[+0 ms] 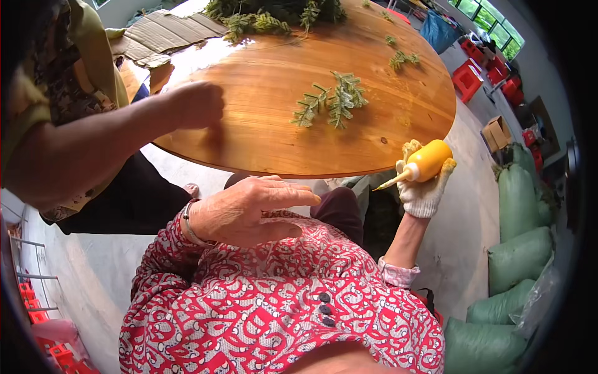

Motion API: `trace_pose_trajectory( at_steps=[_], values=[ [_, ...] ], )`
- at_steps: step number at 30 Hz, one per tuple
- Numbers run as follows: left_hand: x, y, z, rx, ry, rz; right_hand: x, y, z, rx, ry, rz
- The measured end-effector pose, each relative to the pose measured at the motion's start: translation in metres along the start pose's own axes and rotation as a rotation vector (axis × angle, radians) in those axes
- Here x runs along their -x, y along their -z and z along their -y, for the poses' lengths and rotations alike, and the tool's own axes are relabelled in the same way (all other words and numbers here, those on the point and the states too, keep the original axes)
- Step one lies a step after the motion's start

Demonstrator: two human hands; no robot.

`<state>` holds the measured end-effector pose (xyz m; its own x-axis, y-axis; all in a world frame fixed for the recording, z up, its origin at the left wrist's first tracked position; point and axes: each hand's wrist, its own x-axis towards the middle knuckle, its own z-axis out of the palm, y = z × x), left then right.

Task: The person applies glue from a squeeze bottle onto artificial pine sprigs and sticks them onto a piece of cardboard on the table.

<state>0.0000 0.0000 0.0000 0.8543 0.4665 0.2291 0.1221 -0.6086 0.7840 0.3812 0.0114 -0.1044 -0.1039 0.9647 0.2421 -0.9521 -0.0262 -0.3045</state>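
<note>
I see one yellow squeeze bottle (428, 160) with a thin pointed nozzle aimed left, gripped in my right hand (423, 181), which wears a white knit glove and is closed around the bottle's body. The bottle sits just off the near edge of the round wooden table (261, 124), raised on my upright forearm. My left hand (246, 209) is bare, fingers held flat and together pointing toward the bottle, holding nothing; it hovers over my red patterned shirt (280, 299) just below the table's edge, with one metal bracelet (190, 224) on its wrist.

Above and left of the right hand, on the table, lies one small cluster of green sprigs (333, 100); I count about three in it. Farther up, two smaller bits (402, 59) lie apart, and one big heap of greenery (274, 15) sits at the far rim. One other person's hand (199, 105), closed into a loose fist, rests on the table, well to the left of mine. To the right of my gloved hand, about four green sacks (520, 249) stand on the floor, beyond them red crates (467, 78).
</note>
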Motion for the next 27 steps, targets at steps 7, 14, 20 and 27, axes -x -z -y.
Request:
trace_pose_trajectory(
  at_steps=[7, 14, 20, 27],
  values=[
    [-0.004, -0.003, 0.010, 0.001, -0.075, -0.053, 0.001, 0.005, -0.009, 0.054, 0.014, -0.005],
    [-0.035, 0.002, -0.004, 0.037, -0.372, -0.181, 0.000, 0.017, -0.006, 0.146, 0.190, -0.202],
    [-0.055, 0.015, -0.019, -0.012, -0.421, -0.158, -0.001, 0.033, 0.007, 0.050, 0.102, -0.105],
    [-0.075, 0.027, -0.012, -0.007, -0.709, -0.014, -0.003, 0.039, -0.004, 0.055, 0.099, -0.129]
  ],
)
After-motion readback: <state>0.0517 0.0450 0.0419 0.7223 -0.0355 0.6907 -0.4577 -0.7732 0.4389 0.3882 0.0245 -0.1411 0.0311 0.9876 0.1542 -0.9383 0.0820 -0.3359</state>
